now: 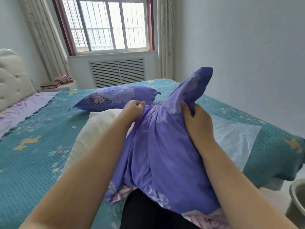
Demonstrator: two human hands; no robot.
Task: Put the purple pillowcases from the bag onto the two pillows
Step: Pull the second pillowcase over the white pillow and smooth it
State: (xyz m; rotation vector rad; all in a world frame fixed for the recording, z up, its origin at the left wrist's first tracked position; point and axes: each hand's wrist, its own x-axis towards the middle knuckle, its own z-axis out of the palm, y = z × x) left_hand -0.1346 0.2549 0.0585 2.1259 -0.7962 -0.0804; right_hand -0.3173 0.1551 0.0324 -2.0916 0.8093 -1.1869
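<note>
A purple flowered pillowcase [165, 154] hangs bunched in front of me over the bed's near edge. My left hand [134, 109] pinches its upper left part in curled fingers. My right hand [197, 120] grips a gathered fold on the right, and one corner sticks up above it. A bare white pillow [94, 129] lies on the bed under and left of the pillowcase, partly hidden by my left arm. A second pillow [115, 98], covered in purple, lies further back on the bed. A clear plastic bag [234, 139] lies flat on the bed to the right.
The bed has a teal patterned cover [33, 146] and a white padded headboard [11, 78] at the left. A nightstand with books [54, 85] stands under the window. A round grey container [297, 200] sits on the floor at the right.
</note>
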